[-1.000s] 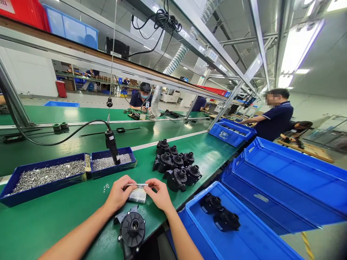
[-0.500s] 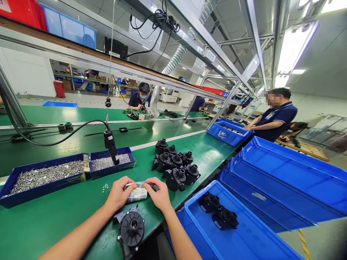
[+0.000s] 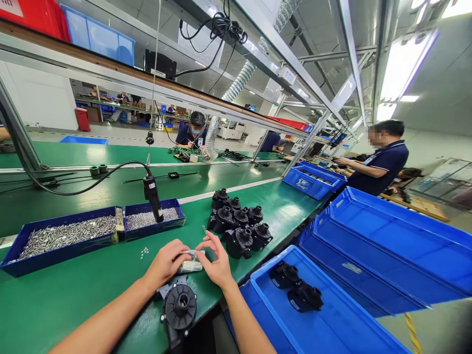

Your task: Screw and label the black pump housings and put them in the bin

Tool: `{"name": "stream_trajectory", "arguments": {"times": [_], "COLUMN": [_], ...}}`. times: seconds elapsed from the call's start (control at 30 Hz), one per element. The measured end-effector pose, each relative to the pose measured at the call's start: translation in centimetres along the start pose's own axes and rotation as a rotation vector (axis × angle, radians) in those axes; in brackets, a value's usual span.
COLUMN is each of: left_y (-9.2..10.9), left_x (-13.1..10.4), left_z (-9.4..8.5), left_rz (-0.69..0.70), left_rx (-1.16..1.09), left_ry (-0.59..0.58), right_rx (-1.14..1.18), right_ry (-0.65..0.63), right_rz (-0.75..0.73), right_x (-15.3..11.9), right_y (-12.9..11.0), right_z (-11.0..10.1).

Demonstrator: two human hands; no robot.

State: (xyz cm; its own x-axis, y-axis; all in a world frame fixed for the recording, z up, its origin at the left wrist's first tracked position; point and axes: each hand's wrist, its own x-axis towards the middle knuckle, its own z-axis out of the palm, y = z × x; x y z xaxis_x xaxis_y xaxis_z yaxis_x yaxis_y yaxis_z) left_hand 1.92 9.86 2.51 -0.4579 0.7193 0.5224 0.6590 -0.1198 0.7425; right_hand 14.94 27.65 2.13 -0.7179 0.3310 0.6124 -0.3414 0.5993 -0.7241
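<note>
Head view: a clear packet (image 3: 191, 267) between two bare hands.
The left hand (image 3: 166, 264) pinches the packet, which lies at its three o'clock; the right hand (image 3: 218, 265) has its fingers spread from the thumb, the packet at its nine o'clock. A black housing (image 3: 180, 312) sits near the packet's six o'clock, clustered housings (image 3: 241, 238) toward two.

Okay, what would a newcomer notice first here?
Probably the bright blue plastic crates filling the lower right. Next, the cluster of round black plastic housings on the green bench, near the bare right hand, which with the left hand is at a small pale packet. Left of these, a black cylindrical tool hangs above a dark-blue tray.
</note>
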Motion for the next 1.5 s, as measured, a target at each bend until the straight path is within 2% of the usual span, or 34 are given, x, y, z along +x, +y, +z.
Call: {"name": "stream_trajectory", "arguments": {"times": [0.17, 0.33, 0.43, 0.5, 0.57, 0.67, 0.7, 0.77, 0.83, 0.9, 1.0, 1.07, 1.13, 1.23, 1.5], "left_y": [0.1, -0.5, -0.5, 1.0, 4.1, 10.9, 13.1, 16.3, 17.3, 16.2, 12.2, 9.6, 7.8, 7.1, 7.1], "left_x": [0.0, 0.3, 1.2, 1.9, 2.2, 1.8, 1.5, 0.9, 0.9, 1.5, 3.0, 3.8, 4.1, 4.2, 4.0], "left_z": [-0.2, -0.6, -1.8, -3.4, -5.3, -7.7, -8.0, -8.2, -8.2, -8.4, -9.8, -10.8, -11.3, -11.2, -10.4], "left_rz": [-0.022, -0.100, -0.168, -0.185, -0.176, -0.118, -0.072, -0.026, -0.017, -0.054, -0.217, -0.345, -0.405, -0.392, -0.381], "left_rx": [0.029, 0.099, 0.164, 0.189, 0.147, -0.010, 0.018, 0.153, 0.244, 0.220, 0.101, 0.039, 0.001, -0.027, -0.078], "left_ry": [0.011, 0.079, 0.164, 0.197, 0.065, -0.551, -0.684, -0.757, -0.743, -0.693, -0.525, -0.431, -0.386, -0.355, -0.323], "right_rx": [0.038, 0.153, 0.211, 0.239, 0.297, 0.419, 0.453, 0.500, 0.546, 0.602, 0.698, 0.728, 0.723, 0.702, 0.650], "right_ry": [0.013, 0.196, 0.279, 0.318, 0.346, 0.347, 0.335, 0.295, 0.242, 0.172, 0.017, -0.067, -0.107, -0.129, -0.201], "right_rz": [0.004, 0.089, 0.132, 0.164, 0.211, 0.306, 0.333, 0.373, 0.408, 0.453, 0.526, 0.559, 0.583, 0.609, 0.674], "right_x": [-0.3, -0.4, -1.3, -2.4, -3.7, -5.2, -5.6, -5.8, -5.7, -5.3, -4.7, -4.2, -3.8, -3.1, -2.2], "right_y": [0.1, -0.4, -1.7, -2.8, -3.8, -5.1, -5.5, -6.5, -7.8, -9.2, -10.7, -11.0, -10.8, -10.2, -10.3], "right_z": [0.2, 0.4, 0.5, 0.3, -0.1, -1.0, -1.3, -1.9, -2.3, -2.3, -1.7, -0.9, -0.1, 0.7, 1.0]}}
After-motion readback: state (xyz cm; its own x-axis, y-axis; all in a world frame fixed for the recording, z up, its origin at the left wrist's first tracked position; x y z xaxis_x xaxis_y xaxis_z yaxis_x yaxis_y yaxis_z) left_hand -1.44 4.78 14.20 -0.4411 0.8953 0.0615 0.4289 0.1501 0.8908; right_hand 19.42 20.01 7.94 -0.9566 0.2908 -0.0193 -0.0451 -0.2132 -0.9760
